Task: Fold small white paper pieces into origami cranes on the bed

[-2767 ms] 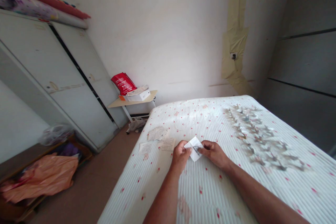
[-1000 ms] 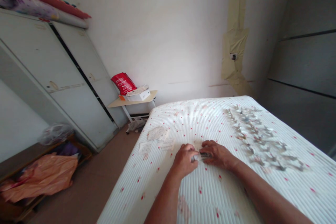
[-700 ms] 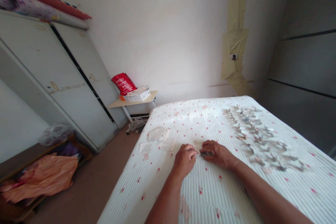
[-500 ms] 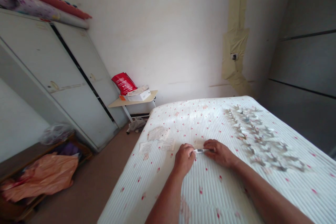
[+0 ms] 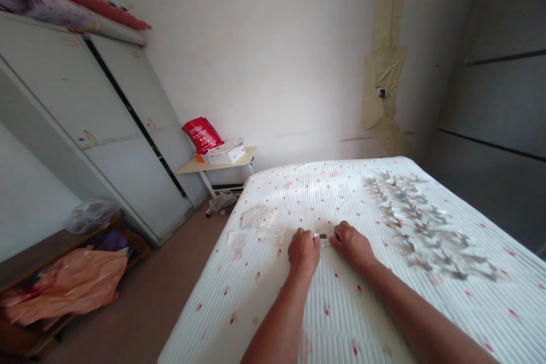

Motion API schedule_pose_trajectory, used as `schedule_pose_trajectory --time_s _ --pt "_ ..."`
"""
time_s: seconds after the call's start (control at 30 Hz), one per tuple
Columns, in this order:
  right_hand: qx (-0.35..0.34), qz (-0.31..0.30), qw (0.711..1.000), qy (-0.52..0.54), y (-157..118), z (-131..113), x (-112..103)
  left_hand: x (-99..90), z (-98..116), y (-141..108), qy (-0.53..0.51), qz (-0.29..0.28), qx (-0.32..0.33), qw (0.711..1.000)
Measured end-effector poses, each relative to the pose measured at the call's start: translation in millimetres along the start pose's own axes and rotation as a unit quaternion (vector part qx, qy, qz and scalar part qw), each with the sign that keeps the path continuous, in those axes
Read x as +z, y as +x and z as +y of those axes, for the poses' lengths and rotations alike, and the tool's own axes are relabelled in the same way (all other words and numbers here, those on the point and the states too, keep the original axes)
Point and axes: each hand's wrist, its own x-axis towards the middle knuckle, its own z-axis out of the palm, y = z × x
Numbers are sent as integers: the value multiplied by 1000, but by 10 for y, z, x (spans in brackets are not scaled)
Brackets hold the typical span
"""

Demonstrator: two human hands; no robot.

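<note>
A small piece of printed paper with a dark patch lies between my hands on the white ribbed bedcover. At its left end my left hand is closed, its curled fingers on the paper. My right hand grips the other end, fingers bent and pressed down. Part of the paper is hidden under the fingers. Left of my hands lie several loose printed paper pieces. To the right stand several rows of small folded paper figures, winged like birds.
A small side table beyond the bed bears a red bag and a white box. Grey cabinets stand at left, near a low wooden unit with an orange plastic bag. A taped wall socket is ahead.
The paper has gone from a narrow strip held at both ends to a flatter piece against the bedcover. Both hands have turned, knuckles up, and moved slightly.
</note>
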Motion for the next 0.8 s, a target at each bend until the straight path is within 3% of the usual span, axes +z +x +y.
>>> schedule_pose_trajectory --time_s 0.3,0.47,0.8 --pt "23 -1 1000 -2 6 -5 36 -7 50 -25 45 -9 4 999" --pt "2 -10 1000 19 -10 -9 1 -35 78 -31 48 -19 -18 998" --pt "-18 -14 1000 18 19 10 5 -13 44 -58 31 -5 37 999"
